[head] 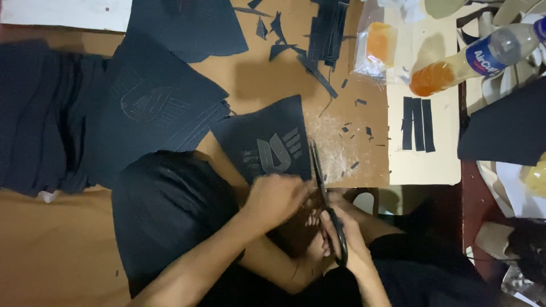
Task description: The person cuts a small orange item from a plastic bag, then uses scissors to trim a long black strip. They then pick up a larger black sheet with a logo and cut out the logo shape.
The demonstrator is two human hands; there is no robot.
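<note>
My left hand [276, 196] grips the near edge of a dark navy fabric piece [264, 136] that carries a pale printed emblem. My right hand [341, 227] holds black scissors [324, 193], its fingers through the handles. The blades point away from me and run along the fabric piece's right edge. The piece lies on a brown work table [256, 79].
A stack of similar navy pieces [153, 108] lies left, more dark fabric [40, 113] beyond it. Offcut strips [324, 34] sit at the top. A cream board [424, 153] holds three dark strips [418, 123]. A bottle of orange liquid [460, 65] and a plastic bag [378, 42] lie right.
</note>
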